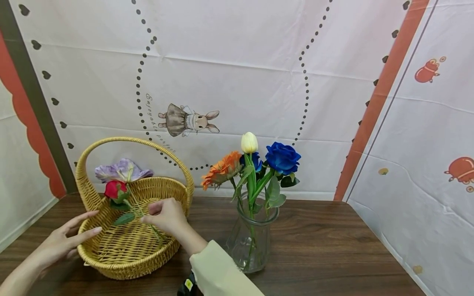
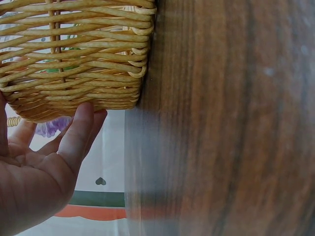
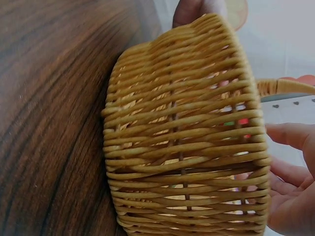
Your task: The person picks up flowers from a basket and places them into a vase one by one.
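A yellow wicker basket (image 1: 126,267) with an arched handle stands on the table's left side. Inside it, a red rose (image 1: 115,190) leans toward the left wall, its green stem slanting down to the right. My right hand (image 1: 168,218) reaches over the basket, thumb and finger pinching that stem; in the right wrist view, wicker hides the pinch. At the basket's left rim is my left hand (image 1: 61,242), fingers extended and touching the wicker; its fingertips (image 2: 83,110) show against the outer wall. A pale purple flower (image 1: 124,169) lies at the back left rim.
Right of the basket stands a clear glass vase (image 1: 252,250) holding an orange flower (image 1: 224,168), a white tulip (image 1: 249,142) and blue roses (image 1: 283,158). A small black object (image 1: 187,285) lies at the table's front. A printed cloth (image 1: 237,94) hangs behind the table (image 1: 333,246).
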Demonstrator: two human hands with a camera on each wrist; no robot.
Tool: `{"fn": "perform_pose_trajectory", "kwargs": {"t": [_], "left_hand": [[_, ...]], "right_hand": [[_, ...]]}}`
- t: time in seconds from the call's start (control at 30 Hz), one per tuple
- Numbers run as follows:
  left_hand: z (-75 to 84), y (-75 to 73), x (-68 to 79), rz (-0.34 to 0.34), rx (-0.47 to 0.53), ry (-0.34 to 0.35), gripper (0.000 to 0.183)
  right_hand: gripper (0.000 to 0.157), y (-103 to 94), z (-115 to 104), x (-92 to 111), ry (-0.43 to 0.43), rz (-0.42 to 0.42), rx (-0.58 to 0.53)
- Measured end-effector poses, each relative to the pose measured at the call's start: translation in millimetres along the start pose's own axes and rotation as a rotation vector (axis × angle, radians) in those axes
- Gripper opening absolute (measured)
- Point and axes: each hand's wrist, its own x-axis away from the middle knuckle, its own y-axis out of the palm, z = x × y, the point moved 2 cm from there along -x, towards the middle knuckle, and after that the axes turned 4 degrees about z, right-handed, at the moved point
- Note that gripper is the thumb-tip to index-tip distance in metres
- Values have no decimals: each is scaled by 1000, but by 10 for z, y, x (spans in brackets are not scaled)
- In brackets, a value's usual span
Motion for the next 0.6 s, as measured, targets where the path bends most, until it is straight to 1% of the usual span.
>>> {"fn": "perform_pose_trajectory", "kwargs": {"t": [0.17, 0.33, 0.47, 0.53, 0.57, 0.6], "left_hand": [[23, 5, 17, 10, -19, 13, 65], [52, 8, 31, 33, -44, 34, 60], [60, 2, 36, 35, -54, 37, 61], [60, 1, 38, 37, -53, 40, 62], [59, -1, 39, 38, -50, 37, 61], [59, 0, 39, 39, -47, 38, 61]], "right_hand": [[20, 61, 19, -58, 43, 3, 94], [21, 124, 53, -108, 87, -7, 165], [22, 181, 68, -144, 67, -19, 221], [17, 209, 73, -158, 57, -23, 252], [16, 223, 76, -163, 56, -24, 264], [21, 238, 79, -166, 54, -34, 280]]}}
